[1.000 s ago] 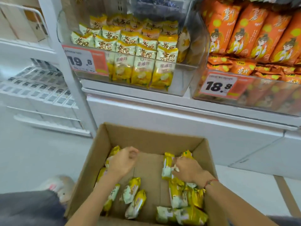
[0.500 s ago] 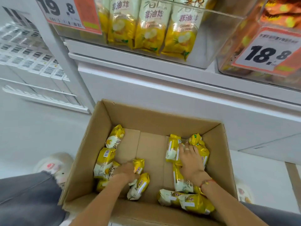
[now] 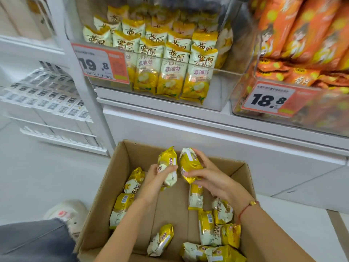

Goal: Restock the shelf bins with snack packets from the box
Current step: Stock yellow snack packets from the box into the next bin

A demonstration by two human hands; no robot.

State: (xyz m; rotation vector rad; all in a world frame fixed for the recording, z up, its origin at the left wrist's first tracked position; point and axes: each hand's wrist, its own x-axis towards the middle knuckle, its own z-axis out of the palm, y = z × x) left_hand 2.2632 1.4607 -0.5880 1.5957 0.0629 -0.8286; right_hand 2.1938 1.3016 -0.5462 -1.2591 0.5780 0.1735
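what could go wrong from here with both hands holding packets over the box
1. The left hand and right hand each hold a glossy yellow packet above the cardboard box; a loose grip could let one slip back in.
2. The yellow packet bin beside the 19.8 price tag already looks nearly full, so added packets might topple the front row.
3. The neighbouring orange packet bin sits close by; a packet could be misplaced there.

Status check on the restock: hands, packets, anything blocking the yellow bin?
Left hand grips one yellow snack packet; right hand grips another. Both held over the cardboard box. Yellow bin above, nothing in the way.
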